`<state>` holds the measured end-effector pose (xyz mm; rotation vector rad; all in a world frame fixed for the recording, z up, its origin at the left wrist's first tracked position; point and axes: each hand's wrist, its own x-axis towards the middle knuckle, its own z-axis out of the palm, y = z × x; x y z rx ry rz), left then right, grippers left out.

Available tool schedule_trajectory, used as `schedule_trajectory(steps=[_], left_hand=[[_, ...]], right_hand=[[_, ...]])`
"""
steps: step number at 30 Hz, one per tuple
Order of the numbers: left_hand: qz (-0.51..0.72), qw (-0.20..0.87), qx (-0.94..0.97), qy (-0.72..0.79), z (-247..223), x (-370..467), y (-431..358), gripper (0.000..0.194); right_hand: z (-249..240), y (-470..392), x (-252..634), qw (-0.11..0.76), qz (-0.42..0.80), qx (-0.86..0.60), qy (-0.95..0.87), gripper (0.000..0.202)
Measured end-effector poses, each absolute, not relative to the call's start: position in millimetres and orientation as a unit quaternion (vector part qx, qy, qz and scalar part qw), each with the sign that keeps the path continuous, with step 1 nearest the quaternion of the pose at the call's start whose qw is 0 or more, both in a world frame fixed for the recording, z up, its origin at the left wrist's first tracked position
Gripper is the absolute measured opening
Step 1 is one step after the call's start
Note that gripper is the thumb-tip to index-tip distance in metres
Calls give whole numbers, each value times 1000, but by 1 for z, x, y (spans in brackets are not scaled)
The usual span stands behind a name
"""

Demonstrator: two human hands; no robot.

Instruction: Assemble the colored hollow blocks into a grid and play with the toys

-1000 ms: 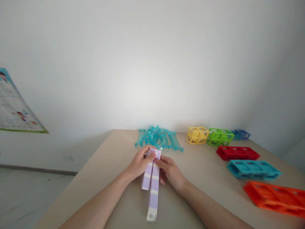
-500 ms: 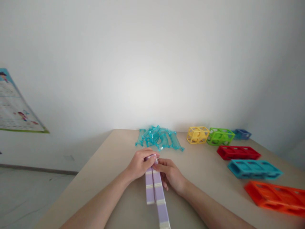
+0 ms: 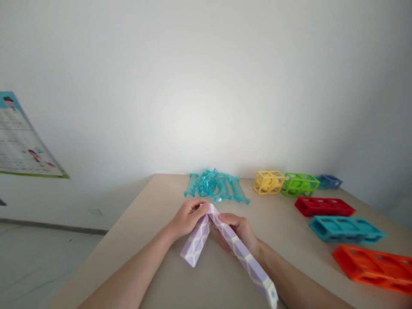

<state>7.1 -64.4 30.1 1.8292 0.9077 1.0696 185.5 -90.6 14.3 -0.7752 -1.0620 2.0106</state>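
Note:
A lilac segmented strip with cream-white bands (image 3: 241, 251) is bent into an upside-down V above the table. Its short arm points down to the left, and its longer arm runs down to the right. My left hand (image 3: 190, 218) grips the strip by the bend at the top. Further along, my right hand (image 3: 240, 231) holds the upper part of the longer arm, thumb on top; its other fingers are partly hidden behind the strip.
Clear teal plastic pieces (image 3: 214, 186) lie at the table's (image 3: 154, 193) back edge. To the right stand yellow (image 3: 268, 183), green (image 3: 300, 185) and blue (image 3: 331, 182) frame blocks, then red (image 3: 324, 207), turquoise (image 3: 347, 229) and orange (image 3: 373, 266) ones. A poster (image 3: 25, 141) hangs left.
The strip's two arms, side by side before, have swung apart into a wide V and turned about their length. My right hand has shifted slightly right with the longer arm.

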Motion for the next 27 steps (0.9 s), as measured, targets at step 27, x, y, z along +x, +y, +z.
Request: schedule_trajectory(steps=[27], left_hand=[[421,582,609,336,27,-1,-55,43]], right_hand=[[14,-86,200,299,739,-331,-504,47]])
